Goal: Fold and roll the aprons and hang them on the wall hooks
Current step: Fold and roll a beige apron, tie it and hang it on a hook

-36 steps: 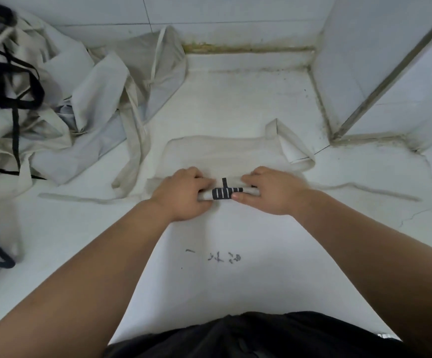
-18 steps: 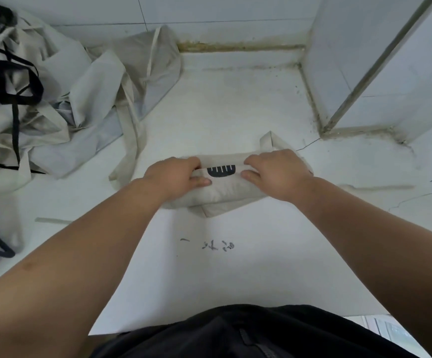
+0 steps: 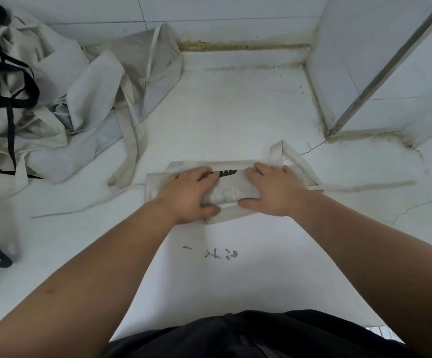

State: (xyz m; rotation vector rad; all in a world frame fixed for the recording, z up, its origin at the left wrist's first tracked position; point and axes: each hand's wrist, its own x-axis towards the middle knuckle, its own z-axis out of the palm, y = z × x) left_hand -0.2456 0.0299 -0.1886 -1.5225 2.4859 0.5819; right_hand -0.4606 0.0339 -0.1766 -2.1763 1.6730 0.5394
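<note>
Beige canvas apron roll (image 3: 229, 193) lies across the white surface (image 3: 235, 112), mid-frame, long axis left-right. Only partly rolled: a flat strip of it shows along the far edge.

Left hand (image 3: 186, 195) sits over the left half, right hand (image 3: 274, 192) over the right half. Both are palm down, fingers curved over the top, thumbs tucked against the near side, so each hand grips the bundle. The hands are apart, and the gap shows bare fabric and a black print (image 3: 226, 172). Left fingers half cover the print, so it is unreadable. Both ends of the roll are hidden under the hands.

Neck loop (image 3: 301, 161) sticks out beyond the right hand on the far side. Right tie (image 3: 364, 187) trails off right and left tie (image 3: 85, 206) trails off left; where they join the fabric is covered.

Loose apron pile (image 3: 80, 99) is far left, well apart from the roll and cut off by the frame edge. Count unclear, probably 3 or more. Black straps (image 3: 10, 99) lie tangled on it.

Handwritten marks (image 3: 220, 254) on the surface nearer the person are too blurred to read. Dark clothing (image 3: 248, 334) at the bottom edge is cropped
</note>
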